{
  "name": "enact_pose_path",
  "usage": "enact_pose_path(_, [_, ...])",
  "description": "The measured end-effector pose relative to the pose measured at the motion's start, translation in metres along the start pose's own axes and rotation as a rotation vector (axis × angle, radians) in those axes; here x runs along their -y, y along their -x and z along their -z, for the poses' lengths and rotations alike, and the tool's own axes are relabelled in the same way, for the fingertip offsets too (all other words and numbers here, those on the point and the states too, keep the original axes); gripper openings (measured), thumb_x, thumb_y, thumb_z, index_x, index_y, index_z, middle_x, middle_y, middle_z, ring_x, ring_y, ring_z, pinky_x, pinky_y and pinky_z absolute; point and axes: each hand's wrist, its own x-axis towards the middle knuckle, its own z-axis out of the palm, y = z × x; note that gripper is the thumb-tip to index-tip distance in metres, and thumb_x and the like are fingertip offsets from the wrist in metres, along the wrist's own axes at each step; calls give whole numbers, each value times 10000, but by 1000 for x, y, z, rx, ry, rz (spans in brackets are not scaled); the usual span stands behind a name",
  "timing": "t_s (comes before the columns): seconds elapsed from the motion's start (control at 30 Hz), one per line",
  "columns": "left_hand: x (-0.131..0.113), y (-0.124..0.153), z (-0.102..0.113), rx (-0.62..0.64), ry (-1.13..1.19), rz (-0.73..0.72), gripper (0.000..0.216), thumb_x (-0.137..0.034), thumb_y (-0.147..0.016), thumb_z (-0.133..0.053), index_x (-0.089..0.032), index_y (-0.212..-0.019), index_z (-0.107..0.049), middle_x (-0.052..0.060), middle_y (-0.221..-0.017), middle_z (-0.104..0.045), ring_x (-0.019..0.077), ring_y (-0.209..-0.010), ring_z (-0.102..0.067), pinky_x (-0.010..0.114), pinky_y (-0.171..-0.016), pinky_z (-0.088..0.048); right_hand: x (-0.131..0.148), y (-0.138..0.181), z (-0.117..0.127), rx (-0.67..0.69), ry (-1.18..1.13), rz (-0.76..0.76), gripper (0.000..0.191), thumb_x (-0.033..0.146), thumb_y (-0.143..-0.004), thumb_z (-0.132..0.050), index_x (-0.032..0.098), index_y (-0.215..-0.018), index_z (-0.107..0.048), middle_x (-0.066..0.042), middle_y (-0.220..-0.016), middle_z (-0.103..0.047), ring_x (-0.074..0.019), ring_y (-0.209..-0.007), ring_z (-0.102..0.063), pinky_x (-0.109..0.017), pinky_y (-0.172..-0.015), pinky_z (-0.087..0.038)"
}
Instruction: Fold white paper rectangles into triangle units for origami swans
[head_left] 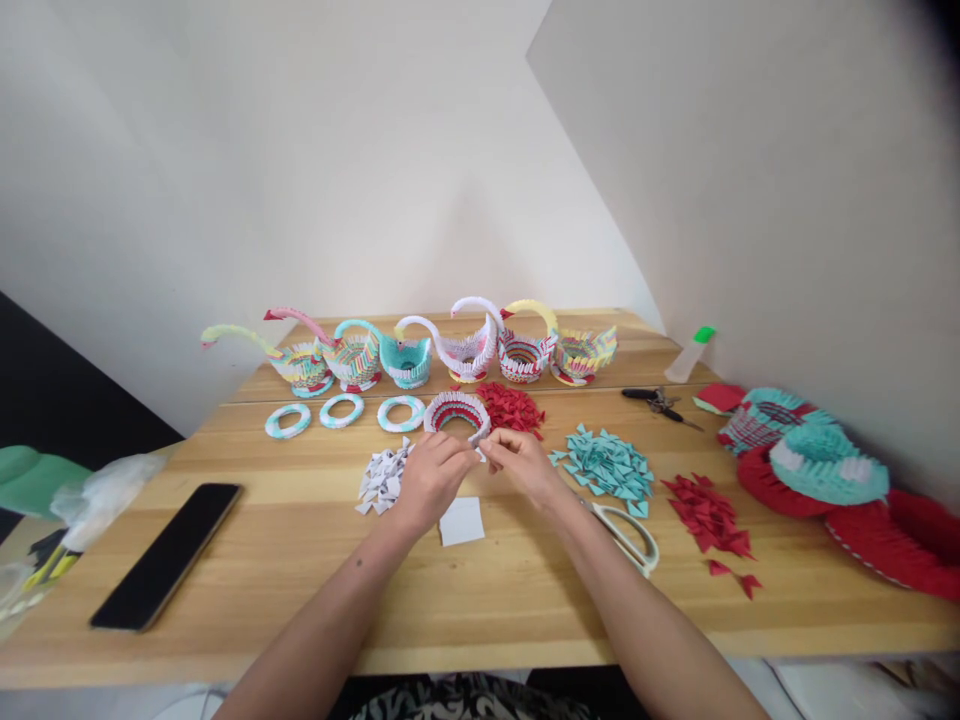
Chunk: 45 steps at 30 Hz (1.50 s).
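A round paper basket body (457, 402) of folded white, red and dark pieces stands in the middle of the table, just beyond my hands. My left hand (435, 478) is closed at its near edge, its fingertips largely hidden; what it grips is unclear. Fingers pinched, my right hand (521, 462) holds a small white folded paper piece (481, 455) close to the left fingertips. Beside my left hand lies a pile of white paper pieces (381, 478). A white paper square (462, 522) rests between my forearms. Red paper pieces (514, 410) are heaped behind my right hand.
Finished paper swans (405, 362) line the back, with several paper rings (288, 421) before them. Right are turquoise pieces (609, 468), scissors (630, 540), red pieces (705, 512), a glue bottle (688, 358), keys (660, 400) and paper baskets (829, 465). A phone (166, 556) lies left.
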Motion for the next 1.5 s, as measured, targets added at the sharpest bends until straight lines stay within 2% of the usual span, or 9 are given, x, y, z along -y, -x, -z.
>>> enact_pose_path(0.2, [0,-2,2,-32,-5,-34,204,-173,-951,-477,-177,-836,-646,40,-788,-668,157,-731,-518,287,-674,-333,-2,0,1,63,35,19,377,477,-854,-582,165,-644,-566,24,-589,-522,-112,-576,-474,-238,-592,-358])
enact_pose_path(0.33, [-1,-1,-1,-9,26,46,239,-212,-962,-458,-166,-803,-631,49,-744,-640,164,-718,-520,292,-680,-344,-4,-1,1,73,99,68,434,522,-874,-538,167,-624,-549,21,-605,-520,-117,-606,-474,-233,-606,-344])
enact_pose_path(0.43, [-2,1,-4,41,79,168,268,-250,-967,-443,-167,-778,-614,49,-731,-620,173,-719,-532,296,-690,-362,-1,1,0,78,163,107,447,534,-893,-496,171,-635,-535,22,-611,-497,-121,-614,-455,-232,-594,-325])
enact_pose_path(0.63, [-9,-2,-5,127,385,599,168,-335,-911,-534,-181,-876,-592,25,-803,-649,160,-742,-581,253,-690,-412,3,4,-1,65,324,190,402,464,-943,-424,184,-664,-496,26,-627,-452,-120,-606,-414,-234,-571,-295])
enact_pose_path(0.73, [-11,-4,-4,163,499,697,282,-394,-886,-529,-169,-720,-560,-9,-644,-563,133,-619,-502,227,-595,-369,0,3,-1,71,334,172,408,472,-946,-417,185,-667,-494,26,-622,-455,-121,-598,-414,-237,-564,-293])
enact_pose_path(0.87, [-10,-5,-4,119,667,785,354,-434,-855,-502,-166,-625,-477,-33,-561,-448,109,-553,-407,214,-541,-324,-4,1,2,114,255,144,459,513,-963,-339,179,-713,-530,4,-662,-512,-139,-649,-485,-244,-608,-345])
enact_pose_path(1.07, [-10,-4,-6,102,736,801,360,-443,-850,-485,-169,-617,-465,-31,-565,-451,108,-556,-412,217,-556,-335,0,1,2,109,271,145,339,465,-913,-499,181,-735,-547,25,-685,-518,-121,-647,-456,-227,-592,-328])
enact_pose_path(1.23, [-7,-3,-8,181,771,752,299,-396,-857,-482,-162,-676,-524,-13,-625,-517,122,-612,-479,226,-611,-377,-1,1,4,34,324,183,301,387,-914,-501,181,-702,-555,23,-664,-526,-119,-626,-448,-230,-585,-322])
enact_pose_path(1.5, [-10,-6,-5,229,745,828,232,-348,-798,-512,-163,-659,-514,-31,-563,-488,106,-533,-424,209,-525,-312,-8,1,0,16,339,184,260,363,-908,-505,180,-746,-594,16,-686,-558,-126,-645,-481,-227,-596,-337])
